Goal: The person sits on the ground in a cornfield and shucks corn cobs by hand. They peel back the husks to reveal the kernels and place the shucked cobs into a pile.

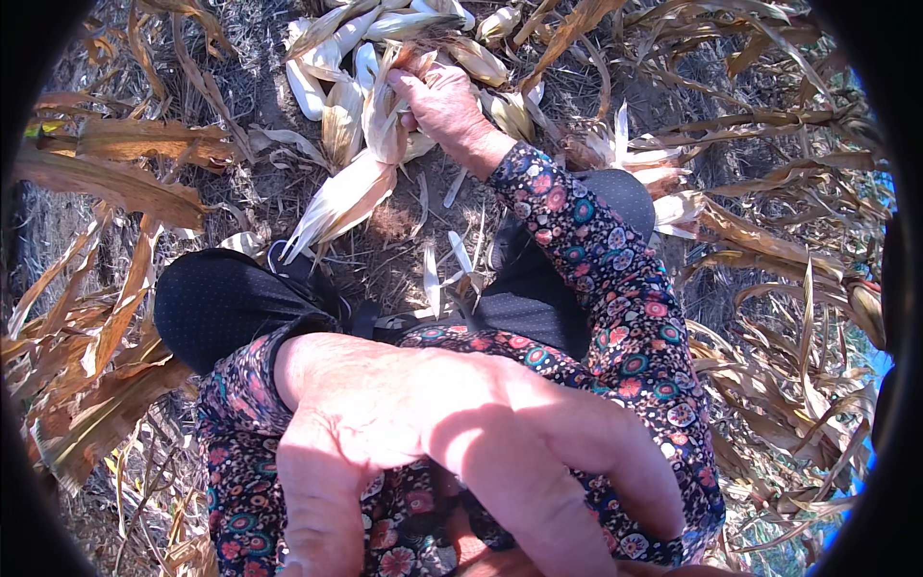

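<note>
My left hand (433, 425) is raised very close to the camera, its back lit by the sun. The thumb and fingers are spread and nothing shows between them; some fingertips run past the lower rim. Farther off, at the top centre, my right hand (451, 104) grips the silk end of a corn ear in dry husk (382, 119). Its pale husk leaves (346, 202) are peeled back and hang down towards my left shoe. How much of the kernels is bared cannot be seen.
A pile of corn ears (306, 90), some in husk, lies on the soil beyond my right hand. Dry corn stalks and leaves stand at left (108, 180) and right (779, 267). My bent knees (216, 303) flank scraps of husk (431, 281).
</note>
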